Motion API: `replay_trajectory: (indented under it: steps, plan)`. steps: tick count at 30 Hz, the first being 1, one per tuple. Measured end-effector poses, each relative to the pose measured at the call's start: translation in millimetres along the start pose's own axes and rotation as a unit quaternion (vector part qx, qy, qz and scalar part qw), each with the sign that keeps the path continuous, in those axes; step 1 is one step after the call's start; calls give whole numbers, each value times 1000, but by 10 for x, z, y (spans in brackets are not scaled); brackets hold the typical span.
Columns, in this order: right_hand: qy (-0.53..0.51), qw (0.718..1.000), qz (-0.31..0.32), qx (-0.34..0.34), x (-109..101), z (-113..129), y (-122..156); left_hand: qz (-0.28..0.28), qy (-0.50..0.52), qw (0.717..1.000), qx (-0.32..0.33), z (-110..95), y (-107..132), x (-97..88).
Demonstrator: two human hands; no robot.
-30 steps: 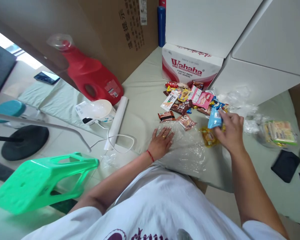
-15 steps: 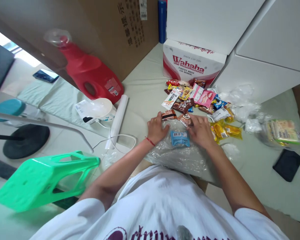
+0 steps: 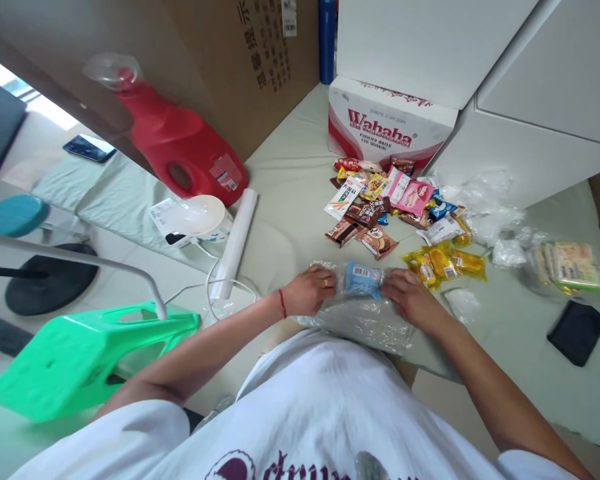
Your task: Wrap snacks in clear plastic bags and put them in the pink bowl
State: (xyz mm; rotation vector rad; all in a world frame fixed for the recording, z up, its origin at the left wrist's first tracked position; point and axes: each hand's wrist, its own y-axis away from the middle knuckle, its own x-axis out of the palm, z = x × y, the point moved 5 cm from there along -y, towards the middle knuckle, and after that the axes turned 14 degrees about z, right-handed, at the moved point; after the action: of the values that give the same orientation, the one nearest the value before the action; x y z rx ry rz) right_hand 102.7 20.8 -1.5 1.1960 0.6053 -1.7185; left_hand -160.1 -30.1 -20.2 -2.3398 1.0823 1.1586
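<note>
A clear plastic sheet (image 3: 363, 323) lies right in front of my body, and a blue snack packet (image 3: 363, 279) rests on or in its upper part. At its left end my left hand (image 3: 310, 291) has its fingers curled around the plastic. My right hand (image 3: 409, 295) is closed on the plastic at the right, its fingertips against the blue packet's right edge. Just beyond, two brown wafer packets (image 3: 377, 241) lie beside a brown cocoa packet (image 3: 365, 212). Yellow snack packets (image 3: 437, 261) lie to the right of my right hand.
Behind the snack pile stands a Wahaba-style white and red carton (image 3: 385, 127). At left are a red detergent jug (image 3: 180, 140), a white roll (image 3: 235, 247), a white cup-shaped device (image 3: 205, 217) with a cable, and a green stool (image 3: 90, 353). Crumpled plastic (image 3: 490, 207) lies at right.
Both hands have drawn back toward my body, away from the brown wafer packets, which now lie uncovered. The fingers went from spread to curled on the plastic's upper edge.
</note>
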Motion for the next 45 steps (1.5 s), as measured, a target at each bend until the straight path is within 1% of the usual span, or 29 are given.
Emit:
replay_trajectory:
  steps: [1, 2, 4, 6, 7, 9, 11, 13, 16, 19, 20, 22, 24, 25, 27, 28, 29, 30, 31, 33, 34, 35, 37, 38, 39, 40, 42, 44, 45]
  plan:
    - [-6, 1000, -10, -4, 31, 47, 88, 8, 5, 1000, -2, -6, 18, 39]
    - [-11, 999, -32, 0, 50, 103, 176, 1, 8, 1000, -6, -8, 29, 53]
    - [-17, 995, -92, 19, 93, 258, 339, -35, -2, 999, -16, -13, 24, 31]
    - [-2, 992, -123, 24, 214, 473, 430, -44, -39, 998, -28, -33, -33, 10]
    - [13, 992, -123, 22, 305, 585, 438, -30, -66, 997, -37, -44, -79, 14]
    - [43, 993, -109, 19, 492, 763, 402, 17, -123, 991, -56, -61, -177, 48]
    - [48, 993, -107, 21, 583, 838, 342, 58, -166, 982, -66, -70, -246, 90]
    - [10, 993, -113, 23, 517, 808, 280, 81, -186, 977, -70, -71, -273, 124]
    - [-70, 989, -114, 61, 199, 602, 134, 92, -187, 976, -66, -73, -288, 149]
    - [-77, 980, -84, 164, -106, 302, -162, 89, -163, 981, -64, -50, -342, 117]
    - [-60, 975, -59, 205, -155, 207, -288, 88, -150, 983, -62, -28, -364, 88]
    - [-23, 961, 9, 276, -165, 57, -533, 83, -114, 989, -53, 41, -379, 6]
    - [9, 943, 72, 324, -105, -27, -713, 53, -47, 996, -48, 131, -310, -102]
    - [19, 936, 97, 338, -66, -45, -769, 13, -5, 998, -53, 174, -234, -163]
    - [28, 926, 129, 354, 2, -53, -817, -95, 61, 992, -63, 200, -21, -237]
    - [29, 923, 138, 358, 26, -50, -818, -149, 73, 984, -63, 170, 92, -234]
    - [29, 921, 144, 360, 42, -46, -811, -179, 66, 980, -55, 105, 180, -190]
    - [30, 920, 149, 360, 51, -42, -800, -189, 46, 980, -48, 25, 233, -115]
    - [32, 920, 151, 359, 52, -38, -791, -191, 21, 980, -59, -41, 252, -30]
    - [41, 922, 152, 355, 41, -31, -783, -211, -5, 969, -129, -75, 223, 96]
    - [45, 923, 153, 350, 37, -26, -786, -238, 0, 954, -183, -34, 194, 118]
    - [47, 925, 156, 342, 37, -19, -794, -270, 12, 930, -249, 40, 171, 116]
    - [50, 931, 164, 323, 51, -1, -814, -324, 37, 864, -382, 219, 144, 71]
    - [51, 933, 166, 315, 62, 4, -823, -334, 40, 835, -435, 292, 129, 39]
    - [55, 935, 167, 308, 73, 6, -830, -330, 37, 818, -471, 341, 104, 4]
    - [59, 938, 165, 300, 82, 3, -834, -314, 27, 814, -488, 364, 66, -31]
    - [60, 946, 150, 281, 83, -15, -830, -270, -2, 832, -484, 345, -26, -82]
    - [45, 959, 110, 256, 38, -37, -792, -230, -26, 852, -470, 286, -102, -93]
    - [37, 964, 77, 251, -10, -47, -750, -215, -29, 858, -466, 260, -129, -85]
